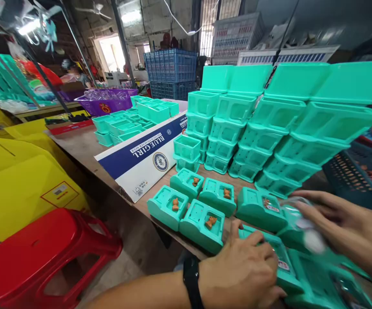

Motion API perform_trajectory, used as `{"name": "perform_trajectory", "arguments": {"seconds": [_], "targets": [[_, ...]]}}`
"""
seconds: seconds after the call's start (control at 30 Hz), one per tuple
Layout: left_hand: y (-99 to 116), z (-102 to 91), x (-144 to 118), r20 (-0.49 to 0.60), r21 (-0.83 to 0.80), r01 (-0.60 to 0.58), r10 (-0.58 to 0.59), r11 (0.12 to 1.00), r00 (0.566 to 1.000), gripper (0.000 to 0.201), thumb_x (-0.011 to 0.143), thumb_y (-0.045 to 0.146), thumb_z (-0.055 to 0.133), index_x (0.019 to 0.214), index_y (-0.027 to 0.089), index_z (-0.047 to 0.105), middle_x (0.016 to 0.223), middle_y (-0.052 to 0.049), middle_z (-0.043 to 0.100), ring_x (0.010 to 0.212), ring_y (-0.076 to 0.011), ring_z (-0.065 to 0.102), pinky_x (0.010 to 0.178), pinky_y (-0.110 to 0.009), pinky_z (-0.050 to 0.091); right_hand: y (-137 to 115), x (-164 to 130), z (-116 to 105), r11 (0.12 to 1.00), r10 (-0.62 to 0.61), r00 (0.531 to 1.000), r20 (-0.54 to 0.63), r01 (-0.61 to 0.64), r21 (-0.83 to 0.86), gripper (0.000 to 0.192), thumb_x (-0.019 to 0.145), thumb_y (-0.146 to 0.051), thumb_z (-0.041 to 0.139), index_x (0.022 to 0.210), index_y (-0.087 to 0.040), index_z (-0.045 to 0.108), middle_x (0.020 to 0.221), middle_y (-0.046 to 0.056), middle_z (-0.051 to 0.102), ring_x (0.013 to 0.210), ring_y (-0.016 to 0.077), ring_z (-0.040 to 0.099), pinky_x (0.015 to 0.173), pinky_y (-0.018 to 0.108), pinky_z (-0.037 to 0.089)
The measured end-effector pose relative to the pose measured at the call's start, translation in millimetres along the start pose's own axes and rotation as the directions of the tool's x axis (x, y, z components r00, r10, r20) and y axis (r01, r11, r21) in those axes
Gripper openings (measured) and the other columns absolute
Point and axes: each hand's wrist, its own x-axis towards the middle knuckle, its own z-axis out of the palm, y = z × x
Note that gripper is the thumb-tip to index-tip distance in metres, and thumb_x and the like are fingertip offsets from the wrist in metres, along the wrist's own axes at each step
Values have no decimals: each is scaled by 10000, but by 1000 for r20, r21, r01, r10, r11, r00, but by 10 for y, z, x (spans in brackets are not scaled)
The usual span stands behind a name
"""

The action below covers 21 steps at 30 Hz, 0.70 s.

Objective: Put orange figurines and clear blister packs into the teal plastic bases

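My left hand (pixel 240 266), with a black watch on the wrist, lies over a teal plastic box (pixel 281 253), its fingers bent around the near end. To the right, my right hand (pixel 343 227) pinches a clear plastic piece (pixel 297 210) above another teal box; motion blurs it, and a whitish blurred spot shows below. Left of my hands, several teal boxes stand in rows, each with a small orange-brown figurine (pixel 211 222) in its recess. One box (pixel 260 208) by my right hand has a figurine and a printed label under a clear cover.
Tall stacks of teal bins (pixel 231 128) rise behind the rows. A white-and-blue carton flap (pixel 147 159) stands left of them. A red stool (pixel 44 253) and yellow sacks (pixel 21 184) are at the left. A dark basket (pixel 343 171) holds orange-brown pieces. A person (pixel 73 73) is far back.
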Motion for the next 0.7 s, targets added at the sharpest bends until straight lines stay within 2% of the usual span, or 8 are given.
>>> {"name": "perform_trajectory", "arguments": {"seconds": [0.03,0.13,0.17,0.23,0.27,0.33,0.5,0.7], "targets": [[-48,-108,3,5,-58,8,-7,998,1000,341,1024,469,589,1069,141,674,1129,-79,715,1077,-255,598,989,-496,448,-147,128,96,993,91,992,92,-97,61,429,874,-621,607,1047,-249,731,798,99,783,581,272,714,469,341,520],[-339,-463,-1,-7,-104,194,-196,975,981,244,1047,337,534,1034,163,705,1117,-75,719,1063,-226,627,911,-360,494,-492,446,395,994,105,989,106,-106,10,343,791,-536,530,890,-245,682,584,43,700,503,267,652,487,340,443],[-483,-576,-3,-1,-54,321,-321,946,947,220,1043,267,515,1010,167,708,1097,-75,720,1063,-223,635,907,-337,495,-558,521,481,997,81,992,101,-79,-25,318,790,-507,505,871,-243,664,557,28,677,485,249,623,498,332,419],[-812,-762,-4,18,114,561,-566,820,824,201,1021,206,508,1016,163,704,1085,-95,724,1085,-253,647,900,-345,499,-616,629,615,995,55,991,124,-44,-92,278,816,-445,486,886,-232,650,549,7,651,484,220,584,520,315,387],[-981,-827,0,21,164,621,-632,767,775,211,1017,205,503,1032,144,704,1072,-124,729,1068,-281,661,874,-364,505,-618,666,664,991,54,989,137,-36,-129,252,831,-407,489,900,-225,650,549,-1,638,495,211,575,526,306,373],[-1286,-892,16,54,214,656,-680,723,731,220,1003,204,514,1030,119,715,1030,-163,740,1013,-317,688,815,-382,506,-595,721,734,980,65,983,172,-30,-199,204,857,-330,504,936,-216,654,562,-14,626,530,201,578,537,286,360],[-1661,-838,51,188,225,592,-631,774,753,119,846,92,636,879,135,741,941,-155,757,942,-313,714,714,-337,460,-550,806,845,958,106,962,251,-32,-283,141,866,-225,560,933,-202,682,578,-14,626,589,199,599,554,266,354],[-1568,-838,21,180,227,611,-649,759,739,182,846,52,565,869,124,731,919,-174,745,920,-321,711,747,-359,465,-581,861,909,929,121,950,286,-7,-370,126,874,-221,584,908,-202,703,616,19,651,658,223,640,532,278,318]]}}
